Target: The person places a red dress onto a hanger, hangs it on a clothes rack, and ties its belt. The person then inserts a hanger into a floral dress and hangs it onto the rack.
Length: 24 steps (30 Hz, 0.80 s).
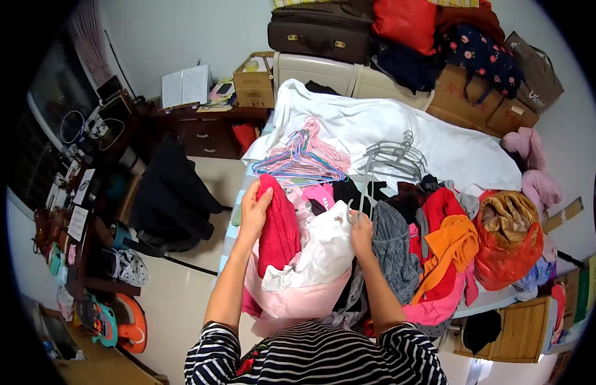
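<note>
My left hand (253,210) is closed on the upper edge of a crimson garment (279,231), which hangs down from it. In my right hand (361,232) is a grey hanger (369,183), its hook near the thumb and part of it hidden by the hand. A white garment (323,240) lies between my hands, beside the right fingers; I cannot tell whether they grip it too. Pale pink cloth (304,298) is bunched beneath it, close to my body. To the right of my right hand lies a grey knitted garment (395,250).
Pink and blue hangers (304,157) and grey hangers (400,157) lie on the bed's white sheet (439,131). Rightward are an orange garment (449,247) and a red plastic bag (510,256). A draped chair (173,192) stands left; a suitcase (317,35) sits behind the bed.
</note>
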Each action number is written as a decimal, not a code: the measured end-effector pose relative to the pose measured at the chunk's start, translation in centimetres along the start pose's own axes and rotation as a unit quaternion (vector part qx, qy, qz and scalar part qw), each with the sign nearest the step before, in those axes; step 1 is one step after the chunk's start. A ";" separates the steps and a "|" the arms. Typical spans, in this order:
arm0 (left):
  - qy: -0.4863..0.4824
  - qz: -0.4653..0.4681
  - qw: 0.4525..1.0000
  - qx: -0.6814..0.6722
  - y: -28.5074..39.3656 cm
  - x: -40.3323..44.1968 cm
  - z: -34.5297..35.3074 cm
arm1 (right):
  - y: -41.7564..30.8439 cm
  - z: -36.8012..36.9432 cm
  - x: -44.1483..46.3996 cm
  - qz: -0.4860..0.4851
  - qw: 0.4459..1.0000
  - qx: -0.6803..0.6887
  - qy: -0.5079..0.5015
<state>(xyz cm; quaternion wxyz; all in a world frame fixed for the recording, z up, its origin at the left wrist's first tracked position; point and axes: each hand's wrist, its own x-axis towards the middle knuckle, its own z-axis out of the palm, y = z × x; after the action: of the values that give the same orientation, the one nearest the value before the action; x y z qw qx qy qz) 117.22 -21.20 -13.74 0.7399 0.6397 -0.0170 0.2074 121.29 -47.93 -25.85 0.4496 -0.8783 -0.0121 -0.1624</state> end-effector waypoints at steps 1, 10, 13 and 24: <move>-0.002 0.018 1.000 -0.010 1.3 0.6 0.3 | -0.9 0.1 0.4 -0.005 0.997 0.076 -0.025; -0.021 0.230 0.964 -0.130 19.2 6.6 5.9 | -11.8 -1.8 1.7 0.040 0.850 0.397 -0.344; -0.146 0.228 0.924 -0.271 23.9 5.7 7.6 | -15.4 -2.9 2.6 0.034 0.839 0.410 -0.355; -0.290 -0.110 0.951 0.006 12.2 -2.9 3.4 | -13.3 -3.3 4.9 0.123 0.592 0.740 -0.294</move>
<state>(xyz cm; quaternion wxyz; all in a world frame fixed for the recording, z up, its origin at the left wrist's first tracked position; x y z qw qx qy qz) 111.40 -24.12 -2.52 0.7172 0.6748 -0.1592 -0.0701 122.83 -43.24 -12.14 0.9328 -0.2364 -0.1511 0.2262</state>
